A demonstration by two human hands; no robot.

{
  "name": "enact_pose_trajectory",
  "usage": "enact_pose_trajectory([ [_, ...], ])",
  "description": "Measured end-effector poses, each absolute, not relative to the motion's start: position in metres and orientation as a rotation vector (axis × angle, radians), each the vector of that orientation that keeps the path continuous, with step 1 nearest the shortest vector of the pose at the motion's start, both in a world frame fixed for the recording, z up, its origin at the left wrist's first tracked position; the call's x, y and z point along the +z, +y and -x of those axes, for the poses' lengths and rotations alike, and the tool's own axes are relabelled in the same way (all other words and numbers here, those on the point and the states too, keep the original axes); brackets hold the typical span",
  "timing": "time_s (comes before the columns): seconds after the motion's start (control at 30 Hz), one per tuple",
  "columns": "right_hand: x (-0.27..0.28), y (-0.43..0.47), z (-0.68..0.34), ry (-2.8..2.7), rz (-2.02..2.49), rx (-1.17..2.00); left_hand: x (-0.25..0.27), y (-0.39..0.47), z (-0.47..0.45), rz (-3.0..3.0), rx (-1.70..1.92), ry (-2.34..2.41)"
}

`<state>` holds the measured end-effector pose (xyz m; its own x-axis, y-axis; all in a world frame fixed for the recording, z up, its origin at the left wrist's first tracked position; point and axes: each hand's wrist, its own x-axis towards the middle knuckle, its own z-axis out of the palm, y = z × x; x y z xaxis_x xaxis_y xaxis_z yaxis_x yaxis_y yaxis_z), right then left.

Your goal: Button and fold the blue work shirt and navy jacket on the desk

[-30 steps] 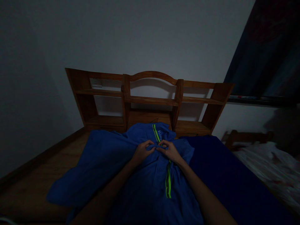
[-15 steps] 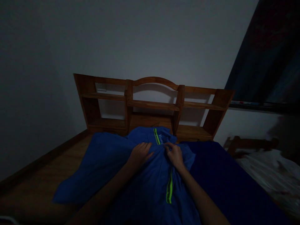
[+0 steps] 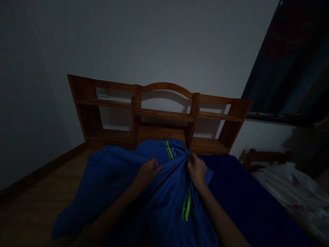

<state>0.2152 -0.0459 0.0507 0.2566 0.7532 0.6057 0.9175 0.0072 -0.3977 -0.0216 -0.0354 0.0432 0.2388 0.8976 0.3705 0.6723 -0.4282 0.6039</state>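
Note:
A blue work uniform (image 3: pixel 164 192) lies spread and rumpled in front of me. It has yellow-green reflective stripes and pale lettering on its upper part. My right hand (image 3: pixel 197 170) is closed, pinching a gathered bit of the cloth just below the lettering; tight folds fan out from its fingertips. To the left, my left hand (image 3: pixel 148 172) is on the same cloth with its fingers curled in on a fold. The cloth stretches between both hands. One long blue part of the uniform trails off to the lower left.
Behind the uniform stands a wooden headboard (image 3: pixel 164 115) with open shelves, against a pale wall. A dark blue sheet (image 3: pixel 246 195) covers the right side; bare wooden boards (image 3: pixel 61 178) show at left. Whitish plastic or cloth (image 3: pixel 290 185) lies far right, under a dark curtain (image 3: pixel 285 61).
My right hand has moved slightly right, pulling the cloth into tighter folds. My left hand has shifted left and its fingers have curled in. The view has shifted a little.

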Motion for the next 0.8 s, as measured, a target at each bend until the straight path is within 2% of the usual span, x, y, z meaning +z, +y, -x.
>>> enact_pose_trajectory([
  [0.1, 0.054, -0.046, -0.215, -1.593, 1.653, -0.328, 0.03, -0.031, 0.016, -1.969, 0.894, 1.187],
  [0.2, 0.062, -0.051, -0.206, -1.719, 1.401, -0.306, 0.019, -0.035, 0.005, -1.785, 0.962, 1.028],
  [0.33, 0.065, -0.058, -0.186, -1.935, 1.158, -0.085, 0.018, -0.038, -0.001, -1.622, 1.066, 0.95],
  [0.47, 0.055, -0.057, -0.177, -1.997, 1.142, 0.08, 0.016, -0.033, 0.003, -1.499, 1.107, 0.897],
  [0.8, 0.048, -0.045, -0.185, -1.908, 1.047, 0.671, 0.029, -0.031, 0.015, -1.182, 0.819, 0.869],
])
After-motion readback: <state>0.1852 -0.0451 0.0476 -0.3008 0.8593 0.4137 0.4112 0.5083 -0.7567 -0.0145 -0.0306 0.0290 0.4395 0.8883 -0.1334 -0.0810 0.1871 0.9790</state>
